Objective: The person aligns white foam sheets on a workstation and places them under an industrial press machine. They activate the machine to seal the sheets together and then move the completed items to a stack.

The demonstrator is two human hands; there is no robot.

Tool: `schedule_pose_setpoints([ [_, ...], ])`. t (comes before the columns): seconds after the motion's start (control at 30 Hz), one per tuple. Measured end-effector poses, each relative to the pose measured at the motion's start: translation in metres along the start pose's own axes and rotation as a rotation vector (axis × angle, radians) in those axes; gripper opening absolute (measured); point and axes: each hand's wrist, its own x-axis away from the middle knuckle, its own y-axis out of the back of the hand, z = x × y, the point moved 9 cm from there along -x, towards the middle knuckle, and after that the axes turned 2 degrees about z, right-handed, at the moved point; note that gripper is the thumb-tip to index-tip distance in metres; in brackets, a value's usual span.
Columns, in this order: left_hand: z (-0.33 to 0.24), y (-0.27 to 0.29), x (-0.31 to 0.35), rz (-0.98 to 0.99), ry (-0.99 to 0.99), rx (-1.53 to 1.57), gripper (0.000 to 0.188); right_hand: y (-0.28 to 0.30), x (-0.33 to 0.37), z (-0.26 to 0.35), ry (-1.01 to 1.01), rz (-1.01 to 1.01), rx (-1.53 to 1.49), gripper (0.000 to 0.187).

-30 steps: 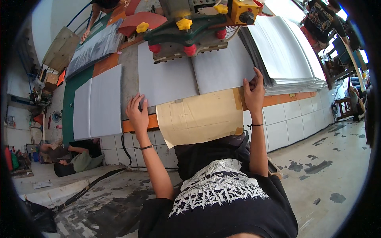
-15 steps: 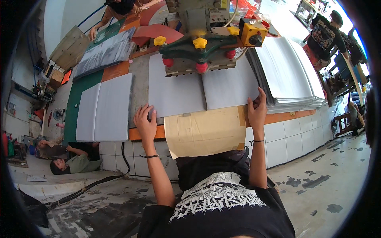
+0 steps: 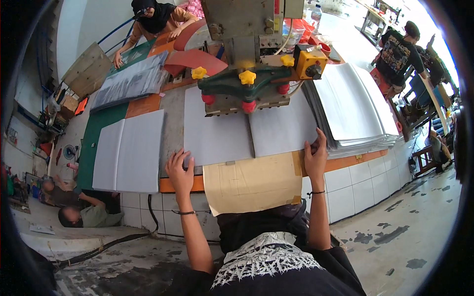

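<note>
Two pale grey-white sheets lie side by side under the press head, a left sheet (image 3: 217, 130) and a right sheet (image 3: 284, 123), with a dark narrow gap between them. At the left sheet's near left corner rests my left hand (image 3: 180, 172), fingers apart, thumb by the edge. My right hand (image 3: 316, 158) is at the right sheet's near right corner, its index finger and thumb spread apart. Between my hands, a tan card (image 3: 252, 187) with drawn lines and taped edges hangs over the table front. Above the sheets stands the press head (image 3: 244, 81), green with yellow knobs and red feet.
A thick stack of white sheets (image 3: 353, 106) is at the right, and a folded pale sheet (image 3: 131, 153) at the left. Behind that lies a plastic-wrapped stack (image 3: 131, 79). A yellow control box (image 3: 311, 61) sits beside the press. A co-worker (image 3: 153, 19) is across the table.
The view has tilted upward, so the table and press sit lower in the picture and more of the co-worker shows. Both hands stay at the sheets' corners.
</note>
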Motion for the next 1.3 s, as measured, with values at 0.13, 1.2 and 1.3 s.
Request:
schedule_pose_setpoints([
  [0.13,-0.002,0.001,-0.002,0.001,0.007,0.015,0.029,0.000,0.003,-0.003,-0.043,0.006,-0.031,0.054],
  [1.2,-0.360,0.205,0.076,0.623,-1.227,0.512,0.016,-0.006,-0.001,-0.006,-0.042,0.028,0.026,0.052],
  [1.3,-0.357,0.205,0.075,0.619,-1.190,0.489,0.016,-0.001,0.000,-0.004,-0.062,0.023,0.013,0.052],
])
